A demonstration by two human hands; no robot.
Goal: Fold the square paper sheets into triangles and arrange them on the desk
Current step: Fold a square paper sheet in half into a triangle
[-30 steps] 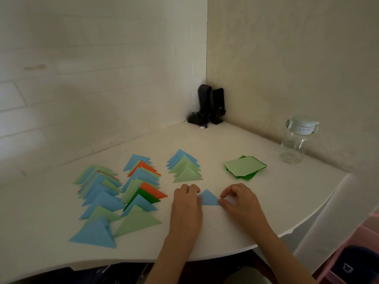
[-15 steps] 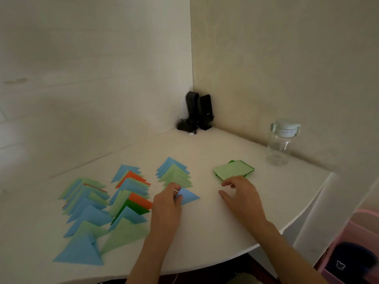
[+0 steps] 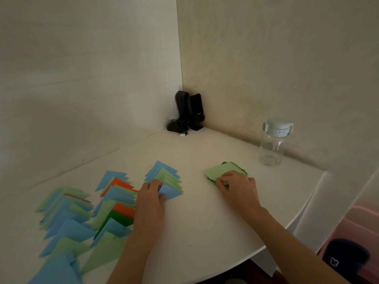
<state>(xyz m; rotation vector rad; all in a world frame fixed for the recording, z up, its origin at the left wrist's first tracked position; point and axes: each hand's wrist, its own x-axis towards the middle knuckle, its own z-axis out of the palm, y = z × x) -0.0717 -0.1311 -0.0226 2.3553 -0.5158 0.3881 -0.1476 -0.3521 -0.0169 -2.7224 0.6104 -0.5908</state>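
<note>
Left hand (image 3: pixel 150 196) is pinching a blue triangle (image 3: pixel 171 192), setting it at the near end of the third row of triangles (image 3: pixel 164 177) on the tabletop (image 3: pixel 205 222). Right hand (image 3: pixel 235 185) has its fingers curled on the stack of green squares (image 3: pixel 221 170) (grip's a bit blurry) near the bottle (image 3: pixel 272 144).

Dim, soft light; motion blur smears lower left, wide-angle edges bend.

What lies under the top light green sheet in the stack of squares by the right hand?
Darker green sheets poke out beneath the light green top sheet at its far and near edges. How many lie there is hidden; the right hand covers the stack's near corner.
</note>
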